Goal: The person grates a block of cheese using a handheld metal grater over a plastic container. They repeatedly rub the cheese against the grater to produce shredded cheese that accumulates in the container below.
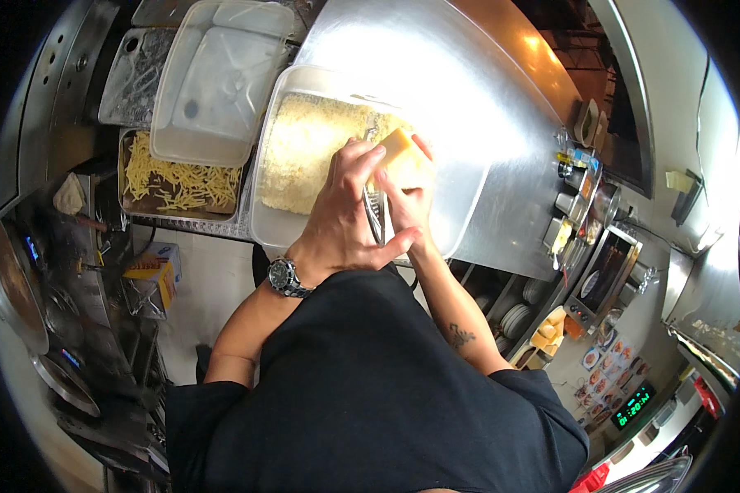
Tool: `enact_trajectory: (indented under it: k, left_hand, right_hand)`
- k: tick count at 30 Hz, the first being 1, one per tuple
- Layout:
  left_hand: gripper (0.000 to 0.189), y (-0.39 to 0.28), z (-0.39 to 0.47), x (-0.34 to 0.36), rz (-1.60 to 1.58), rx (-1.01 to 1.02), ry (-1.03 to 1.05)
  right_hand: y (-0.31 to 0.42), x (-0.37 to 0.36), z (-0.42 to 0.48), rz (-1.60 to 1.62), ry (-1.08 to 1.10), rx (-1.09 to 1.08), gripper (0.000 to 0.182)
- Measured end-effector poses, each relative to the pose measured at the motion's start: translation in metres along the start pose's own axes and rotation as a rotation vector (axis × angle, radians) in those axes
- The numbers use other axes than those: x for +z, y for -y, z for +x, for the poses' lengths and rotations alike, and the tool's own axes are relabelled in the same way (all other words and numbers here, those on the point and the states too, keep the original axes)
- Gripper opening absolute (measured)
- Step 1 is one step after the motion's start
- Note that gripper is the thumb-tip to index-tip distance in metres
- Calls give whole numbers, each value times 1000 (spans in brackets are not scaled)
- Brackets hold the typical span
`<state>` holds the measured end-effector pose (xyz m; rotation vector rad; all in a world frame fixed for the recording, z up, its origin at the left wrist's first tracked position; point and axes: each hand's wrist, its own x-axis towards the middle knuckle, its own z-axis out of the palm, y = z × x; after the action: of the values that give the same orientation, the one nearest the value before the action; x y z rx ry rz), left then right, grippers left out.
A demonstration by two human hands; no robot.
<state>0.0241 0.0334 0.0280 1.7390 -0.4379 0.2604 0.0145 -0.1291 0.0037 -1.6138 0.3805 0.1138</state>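
Note:
My left hand (339, 209), with a wristwatch above it, is closed around a metal grater (377, 215) that stands steeply between my two hands. A block of hard yellow cheese (406, 163) is gripped in my right hand (411, 206) and sits against the grater's right side. Both hands are above a large translucent plastic tub (459, 206). Grated cheese (302, 160) covers much of the tub's left and far part. The grater's lower end and its exact contact with the cheese are partly hidden by my fingers.
The tub stands on a stainless steel counter (505, 222). To its left, another translucent tub (228, 74) overlaps a metal pan holding cut fries or pasta (185, 179). Small metal containers (564, 203) and a toaster oven (604, 277) are at right; a cardboard box (154, 277) is lower left.

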Motion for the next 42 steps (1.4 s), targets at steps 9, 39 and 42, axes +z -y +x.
enact_trajectory:
  k: [9,39,42]
  left_hand:
    - [111,0,1,-4,26,5,-30]
    - [111,0,1,1,12,1,-12]
    - [110,1,1,0,8,12,-9]
  right_hand:
    - [1,2,21,276,19,189,84]
    - [15,14,-6,376,4,236,78]
    - [22,18,-2,272,-48,210,69]
